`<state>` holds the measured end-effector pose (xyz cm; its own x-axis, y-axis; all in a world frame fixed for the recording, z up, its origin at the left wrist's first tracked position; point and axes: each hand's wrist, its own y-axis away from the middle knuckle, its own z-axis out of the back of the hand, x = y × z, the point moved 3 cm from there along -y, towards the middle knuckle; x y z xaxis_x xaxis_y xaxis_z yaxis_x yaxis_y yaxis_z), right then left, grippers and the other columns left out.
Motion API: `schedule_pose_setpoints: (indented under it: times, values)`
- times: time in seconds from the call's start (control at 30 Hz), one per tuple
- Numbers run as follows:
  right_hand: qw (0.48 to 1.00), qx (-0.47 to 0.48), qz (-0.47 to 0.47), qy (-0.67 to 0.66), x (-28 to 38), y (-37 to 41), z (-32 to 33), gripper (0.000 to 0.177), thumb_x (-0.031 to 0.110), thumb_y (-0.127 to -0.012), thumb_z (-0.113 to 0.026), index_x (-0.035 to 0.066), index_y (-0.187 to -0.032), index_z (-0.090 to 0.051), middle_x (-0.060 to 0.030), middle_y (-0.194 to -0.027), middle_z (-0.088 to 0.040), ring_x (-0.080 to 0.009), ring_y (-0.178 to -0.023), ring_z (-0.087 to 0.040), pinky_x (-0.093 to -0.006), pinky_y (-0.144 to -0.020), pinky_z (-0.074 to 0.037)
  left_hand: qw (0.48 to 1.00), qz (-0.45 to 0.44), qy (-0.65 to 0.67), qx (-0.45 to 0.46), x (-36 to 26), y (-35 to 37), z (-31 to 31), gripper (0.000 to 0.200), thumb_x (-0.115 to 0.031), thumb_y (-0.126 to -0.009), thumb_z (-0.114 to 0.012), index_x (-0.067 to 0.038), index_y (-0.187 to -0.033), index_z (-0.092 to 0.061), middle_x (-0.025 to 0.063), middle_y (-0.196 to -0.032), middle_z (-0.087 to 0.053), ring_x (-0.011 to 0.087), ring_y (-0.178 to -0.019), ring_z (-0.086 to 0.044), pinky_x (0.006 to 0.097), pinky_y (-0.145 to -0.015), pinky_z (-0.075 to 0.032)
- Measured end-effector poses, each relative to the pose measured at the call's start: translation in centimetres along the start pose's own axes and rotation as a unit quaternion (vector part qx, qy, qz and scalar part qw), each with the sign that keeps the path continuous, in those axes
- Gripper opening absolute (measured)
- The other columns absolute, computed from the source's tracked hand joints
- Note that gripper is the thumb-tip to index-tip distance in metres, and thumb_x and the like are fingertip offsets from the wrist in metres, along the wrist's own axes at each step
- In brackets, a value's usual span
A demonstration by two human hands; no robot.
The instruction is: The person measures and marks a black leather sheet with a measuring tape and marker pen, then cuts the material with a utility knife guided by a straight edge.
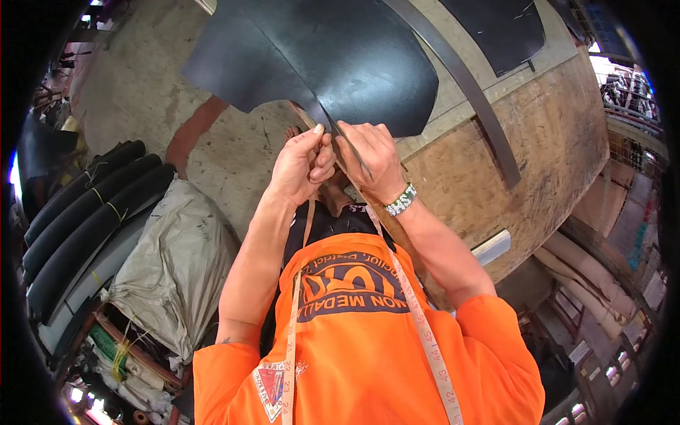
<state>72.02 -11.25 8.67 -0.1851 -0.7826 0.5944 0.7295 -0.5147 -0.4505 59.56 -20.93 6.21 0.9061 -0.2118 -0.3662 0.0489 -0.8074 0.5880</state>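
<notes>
A large, shiny black leather-like sheet (354,57) spreads from the table over its left edge, a long line running down it to my hands. My left hand (304,164) is closed, thumb and forefinger pinching the sheet's near edge. Close beside it, my right hand (374,159) is closed at the same edge, a beaded bracelet (401,200) on its wrist. A thin, dark, pointed piece (356,154) sticks out along its fingers toward me; I cannot tell whether it is a tool or a strip of the sheet.
On the wooden table (545,142) lie a long dark strip (474,99) and another black piece (503,32). Black rolls (106,219) and a grey-white covered bundle (173,262) stand at left. A measuring tape (432,347) hangs down my orange shirt. Beige rolls (588,283) lie at right.
</notes>
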Motion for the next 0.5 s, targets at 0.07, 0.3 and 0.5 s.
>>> schedule_pose_setpoints:
  times: [0.07,0.3,0.5]
  values:
    - [1.000,-0.011,0.001,-0.003,-0.2,-0.5,-0.5,0.025,0.006,-0.089,-0.069,-0.004,-0.112,-0.066,-0.0108,-0.085,-0.066,-0.0264,-0.077,-0.063,-0.0381,-0.070,-0.044,1.000,-0.002,0.000,0.009,-0.4,0.2,-0.1,0.032,-0.032,-0.109,-0.049,-0.010,-0.088,-0.058,-0.0003,-0.061,-0.049,0.0088,-0.045,-0.038,0.0238,-0.043,-0.029]
    - [0.999,0.005,-0.009,-0.032,0.0,-1.1,0.2,0.025,0.009,-0.089,-0.069,-0.005,-0.110,-0.068,-0.0129,-0.089,-0.068,-0.0281,-0.079,-0.065,-0.0387,-0.072,-0.046,1.000,-0.016,0.003,0.017,-1.2,-0.1,0.2,0.026,-0.029,-0.105,-0.056,-0.007,-0.093,-0.061,0.0033,-0.067,-0.058,0.0105,-0.050,-0.047,0.0240,-0.048,-0.036]
    - [0.997,0.059,-0.034,-0.032,-0.6,-0.4,0.7,0.022,0.012,-0.090,-0.068,-0.004,-0.105,-0.069,-0.0141,-0.093,-0.072,-0.0294,-0.082,-0.067,-0.0390,-0.074,-0.048,0.922,-0.191,-0.324,-0.090,-2.1,-1.0,-0.7,0.016,-0.014,-0.092,-0.076,-0.003,-0.090,-0.065,0.0020,-0.074,-0.063,0.0077,-0.062,-0.054,0.0238,-0.056,-0.042]
